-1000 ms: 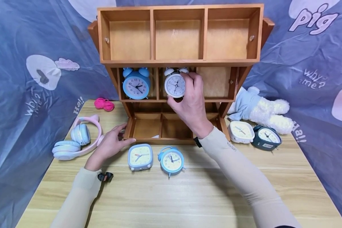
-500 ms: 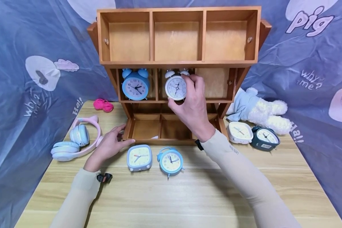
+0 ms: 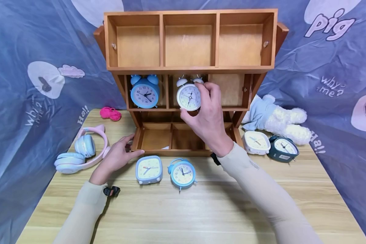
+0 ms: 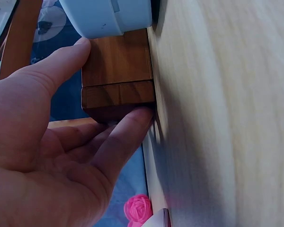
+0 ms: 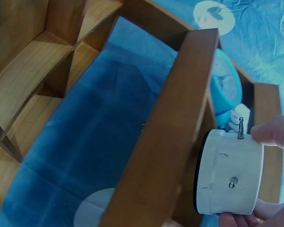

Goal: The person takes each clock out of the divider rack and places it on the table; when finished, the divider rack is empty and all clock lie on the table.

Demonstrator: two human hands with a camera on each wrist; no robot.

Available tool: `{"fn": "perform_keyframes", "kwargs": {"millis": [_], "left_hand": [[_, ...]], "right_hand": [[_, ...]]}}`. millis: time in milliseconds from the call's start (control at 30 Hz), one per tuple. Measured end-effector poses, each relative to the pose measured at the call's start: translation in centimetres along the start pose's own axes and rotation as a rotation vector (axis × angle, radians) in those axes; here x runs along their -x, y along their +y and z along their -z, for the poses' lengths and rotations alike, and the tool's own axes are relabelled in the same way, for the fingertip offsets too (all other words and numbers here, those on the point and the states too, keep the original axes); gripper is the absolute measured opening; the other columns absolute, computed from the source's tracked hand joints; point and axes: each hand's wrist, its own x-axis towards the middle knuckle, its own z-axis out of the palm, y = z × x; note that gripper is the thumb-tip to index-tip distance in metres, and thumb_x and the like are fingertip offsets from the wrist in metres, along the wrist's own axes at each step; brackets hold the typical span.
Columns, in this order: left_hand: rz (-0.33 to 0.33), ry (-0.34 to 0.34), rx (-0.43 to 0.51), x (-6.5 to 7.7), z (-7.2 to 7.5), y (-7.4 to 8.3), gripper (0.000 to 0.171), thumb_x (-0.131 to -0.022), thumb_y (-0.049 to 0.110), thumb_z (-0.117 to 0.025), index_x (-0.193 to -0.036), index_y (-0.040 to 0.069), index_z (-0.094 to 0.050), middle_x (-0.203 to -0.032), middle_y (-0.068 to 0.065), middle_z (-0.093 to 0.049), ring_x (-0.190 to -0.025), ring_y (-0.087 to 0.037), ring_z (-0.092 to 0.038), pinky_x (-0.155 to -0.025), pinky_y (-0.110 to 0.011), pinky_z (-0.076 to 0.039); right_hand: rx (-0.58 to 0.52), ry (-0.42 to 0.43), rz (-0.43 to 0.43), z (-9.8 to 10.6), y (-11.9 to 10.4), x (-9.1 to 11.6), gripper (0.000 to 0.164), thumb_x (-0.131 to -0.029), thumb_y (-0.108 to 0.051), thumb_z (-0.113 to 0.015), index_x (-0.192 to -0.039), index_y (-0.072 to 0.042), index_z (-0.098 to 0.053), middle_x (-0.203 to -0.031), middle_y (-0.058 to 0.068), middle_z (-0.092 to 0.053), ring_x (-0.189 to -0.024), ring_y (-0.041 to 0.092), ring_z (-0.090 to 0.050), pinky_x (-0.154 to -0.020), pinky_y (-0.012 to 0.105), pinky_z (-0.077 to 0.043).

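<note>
My right hand (image 3: 208,115) grips a white twin-bell alarm clock (image 3: 188,96) at the mouth of the middle-row centre compartment of the wooden shelf unit (image 3: 189,69). The right wrist view shows the white clock (image 5: 229,179) from its side, pinched by my fingers (image 5: 274,135). A blue twin-bell clock (image 3: 144,94) stands in the middle-row left compartment. My left hand (image 3: 117,156) rests on the table with straight fingers touching the shelf's lower left corner (image 4: 117,75); thumb (image 4: 52,71) and a finger lie against the wood.
On the table (image 3: 201,210) in front of the shelf stand a square pale-blue clock (image 3: 149,169) and a round blue clock (image 3: 182,172). Right: a white clock (image 3: 256,142), a dark clock (image 3: 283,147), a plush toy (image 3: 277,117). Left: pink headphones (image 3: 82,149), a pink item (image 3: 110,113).
The white clock in my right hand has shifted slightly right and tilted a little at the compartment mouth. My left hand stays at the shelf's corner.
</note>
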Motion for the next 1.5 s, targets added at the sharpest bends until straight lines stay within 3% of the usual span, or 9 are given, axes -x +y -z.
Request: {"fn": "perform_keyframes", "kwargs": {"millis": [800, 1167, 1500], "left_hand": [[-0.002, 0.002, -0.007, -0.3, 0.1, 0.1, 0.098, -0.103, 0.051, -0.081, -0.174, 0.002, -0.035, -0.164, -0.028, -0.056, -0.138, -0.045, -0.067, -0.111, -0.062, -0.057], [0.006, 0.0, -0.002, -0.1, 0.4, 0.4, 0.099, -0.102, 0.053, -0.081, -0.174, 0.003, -0.035, -0.166, -0.028, -0.055, -0.139, -0.045, -0.066, -0.112, -0.062, -0.057], [0.006, 0.005, -0.004, 0.1, 0.1, 0.2, 0.1, -0.102, 0.053, -0.081, -0.175, 0.003, -0.034, -0.165, -0.028, -0.055, -0.138, -0.045, -0.067, -0.112, -0.062, -0.057]], "right_hand": [[-0.006, -0.047, 0.009, 3.2, -1.0, 2.2, 0.076, -0.082, -0.018, -0.092, -0.148, 0.005, -0.061, -0.135, 0.031, -0.052, -0.128, 0.045, -0.054, -0.11, 0.049, -0.056], [0.012, -0.093, -0.035, 5.1, -0.8, 3.9, 0.079, -0.081, -0.017, -0.095, -0.149, 0.004, -0.061, -0.137, 0.03, -0.051, -0.127, 0.042, -0.057, -0.106, 0.047, -0.058], [0.013, -0.126, -0.09, 6.3, -0.7, 5.5, 0.081, -0.078, -0.019, -0.097, -0.149, 0.002, -0.063, -0.138, 0.03, -0.052, -0.128, 0.043, -0.057, -0.106, 0.053, -0.058]]}}
